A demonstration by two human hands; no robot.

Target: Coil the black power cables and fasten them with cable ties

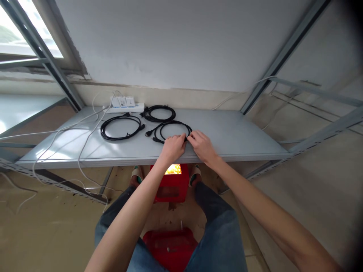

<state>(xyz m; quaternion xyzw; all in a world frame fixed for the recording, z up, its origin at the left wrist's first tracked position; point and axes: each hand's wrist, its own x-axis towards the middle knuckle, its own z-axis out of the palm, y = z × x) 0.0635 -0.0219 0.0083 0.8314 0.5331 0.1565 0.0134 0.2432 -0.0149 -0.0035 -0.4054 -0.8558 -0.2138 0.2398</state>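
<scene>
A coiled black cable lies on the grey metal shelf, its two plug ends pointing left. At the right side of this coil, my left hand and my right hand meet with fingertips pinched on the cable. What exactly lies between the fingertips is partly hidden by the fingers. Behind it rests a second black coil. To the left is a third, wider black coil with a small tie sticking out at its lower edge.
A white power strip with white adapters stands against the wall at the back left. White cords run across the shelf and hang over its front edge. Metal uprights frame both sides. Below are a red box and a red stool.
</scene>
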